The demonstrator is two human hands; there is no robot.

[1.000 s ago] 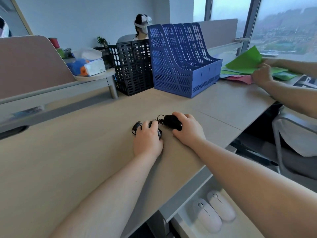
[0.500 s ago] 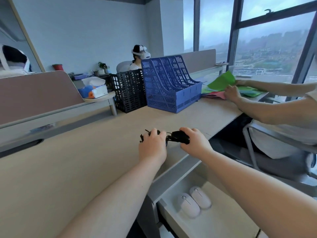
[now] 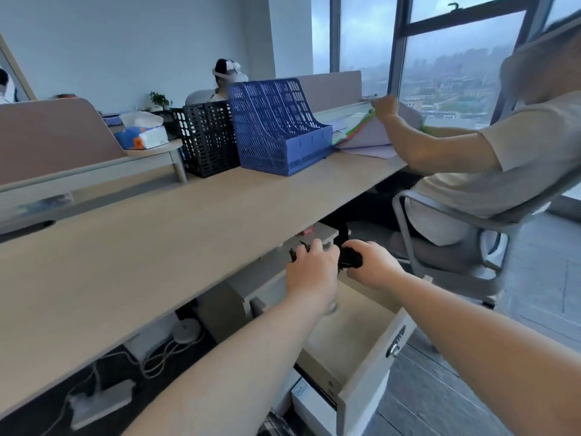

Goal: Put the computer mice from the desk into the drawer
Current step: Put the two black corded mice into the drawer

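Note:
My left hand point(image 3: 311, 273) is closed over a black wired mouse point(image 3: 295, 253); only a bit of it and its coiled cable shows past my fingers. In my right hand point(image 3: 374, 265) I grip a second black mouse point(image 3: 350, 259). Both hands are off the wooden desk point(image 3: 141, 247), past its front edge and above the open drawer point(image 3: 371, 350). My left forearm hides the far inside of the drawer, so the white mice seen in it earlier are out of sight.
A blue file rack point(image 3: 276, 130) and a black basket point(image 3: 204, 136) stand at the desk's back. A seated person in a grey chair point(image 3: 456, 247) handles papers to the right. A power strip point(image 3: 100, 401) and cables lie on the floor under the desk.
Both hands lifted the black mice off the desk and carried them forward and down over the open drawer. The view tilted, and the white mice in the drawer became hidden.

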